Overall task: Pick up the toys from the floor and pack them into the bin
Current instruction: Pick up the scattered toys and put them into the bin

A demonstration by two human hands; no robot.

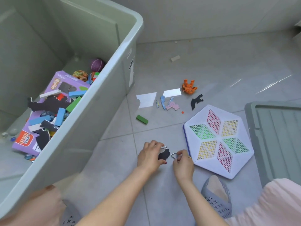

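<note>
Toy clean-up well under way, several pieces left on the floor.

The bin [104, 88] already holds a purple toy box [53, 88], coloured blocks, black cut-outs, balls and marbles. The left hand [150, 156] grips a black cut-out piece [163, 154] and the right hand [183, 162] pinches a metal triangle ring [174, 155], fingers curled. Left to pack: green block [142, 119], orange tiger figure [189, 87], puzzle pieces [169, 104], hexagonal pegboard [219, 141].
</note>
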